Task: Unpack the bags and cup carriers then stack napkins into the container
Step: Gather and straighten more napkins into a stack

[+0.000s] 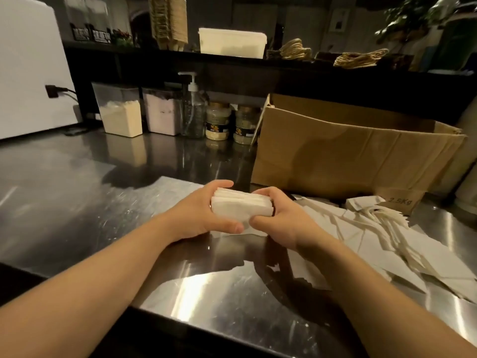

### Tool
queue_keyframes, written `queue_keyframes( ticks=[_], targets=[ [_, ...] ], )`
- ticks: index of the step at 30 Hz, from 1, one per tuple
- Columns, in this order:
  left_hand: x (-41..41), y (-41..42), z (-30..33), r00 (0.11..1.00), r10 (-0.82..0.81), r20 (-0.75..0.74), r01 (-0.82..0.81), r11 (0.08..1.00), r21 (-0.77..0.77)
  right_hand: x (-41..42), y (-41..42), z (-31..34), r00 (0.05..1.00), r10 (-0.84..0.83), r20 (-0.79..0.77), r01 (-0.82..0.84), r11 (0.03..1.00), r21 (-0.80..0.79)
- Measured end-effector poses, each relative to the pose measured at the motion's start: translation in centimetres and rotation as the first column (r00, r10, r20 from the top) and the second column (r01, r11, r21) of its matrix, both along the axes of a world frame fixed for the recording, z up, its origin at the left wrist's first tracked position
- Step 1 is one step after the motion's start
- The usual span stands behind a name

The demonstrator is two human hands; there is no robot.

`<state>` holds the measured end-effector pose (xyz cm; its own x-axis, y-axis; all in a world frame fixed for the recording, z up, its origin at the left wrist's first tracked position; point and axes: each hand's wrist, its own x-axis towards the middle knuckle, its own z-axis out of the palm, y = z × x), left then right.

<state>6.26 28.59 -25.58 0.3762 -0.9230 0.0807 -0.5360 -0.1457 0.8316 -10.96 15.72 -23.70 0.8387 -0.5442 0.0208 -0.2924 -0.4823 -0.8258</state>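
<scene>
Now both hands hold the napkins (241,207) just above the counter (77,202), in front of the box (348,156): the left hand (201,215) curls round the stack's left end, the right hand (278,218) round its right end, thumbs along the near side. Soft, light and loose, the stack would likely fan or slip, so squeezing both ends looks wise. Its underside and the fingertips behind are hidden; the white tub (232,43) on the shelf may be the container, though that is unclear

The cardboard box (361,156) reads "2.5Kg" (lower corner).
</scene>
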Motion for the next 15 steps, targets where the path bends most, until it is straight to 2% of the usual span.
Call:
queue_keyframes(
  ticks=[4, 9, 12, 15],
  targets=[
    [0.3, -0.4, 0.0, 0.999, -0.051, 0.013, 0.051, 0.998, 0.035, -0.5, -0.6, -0.6, 0.996, 0.091, -0.026, -0.090, 0.996, 0.025],
    [0.8, -0.6, 0.1, 1.000, -0.023, 0.009, 0.023, 0.999, 0.044, -1.1, -1.4, -1.2, 0.992, 0.061, 0.113, -0.068, 0.996, 0.060],
    [0.9, -0.7, 0.0, 1.000, -0.008, -0.016, 0.008, 1.000, 0.010, -1.3, -1.5, -0.7, 0.995, 0.067, 0.077, -0.062, 0.996, -0.061],
    [0.7, -0.6, 0.2, 0.986, -0.010, -0.168, -0.014, 0.989, -0.144, -1.4, -1.5, 0.1, 1.000, 0.021, 0.010, -0.017, 0.968, -0.251]
  ],
)
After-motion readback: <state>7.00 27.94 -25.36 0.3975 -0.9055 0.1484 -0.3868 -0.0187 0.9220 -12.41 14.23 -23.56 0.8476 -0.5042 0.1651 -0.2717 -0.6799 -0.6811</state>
